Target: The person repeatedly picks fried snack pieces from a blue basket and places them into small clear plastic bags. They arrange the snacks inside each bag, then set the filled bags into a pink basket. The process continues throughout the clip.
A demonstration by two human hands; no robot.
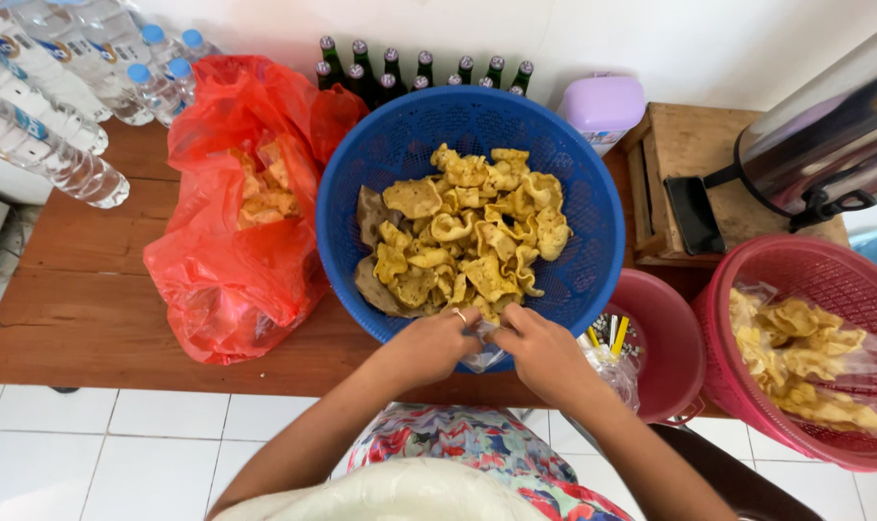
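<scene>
A wooden table (91, 309) spans the scene, with white floor tiles at its near edge. On its left lies a red plastic bag (236, 241) slumped on its side, yellow crackers showing through its open mouth. At centre stands a blue perforated basket (593, 232), which we see holds a heap of yellow fried crackers (462, 241). At the far right a shiny metal urn (824, 145) rests on a small wooden crate (689, 145). Near right, a red perforated basket (834, 280) holds more crackers in clear plastic; just left of it sits a smaller dark-pink bowl (674, 338) with small yellow and dark sticks inside. At far left, clear water bottles (43, 116) with blue caps lie stacked; dark green glass bottles (419, 69) line the far wall behind the blue basket, beside a lilac box (604, 106).

The left hand (433, 345) and right hand (544, 355) meet at the near rim of the blue basket, fingers of both pinched together on a small clear plastic bag (484, 355) between them. The left hand wears a ring. We cannot tell for certain whether the small bag holds crackers, as the hands cover most of it.
</scene>
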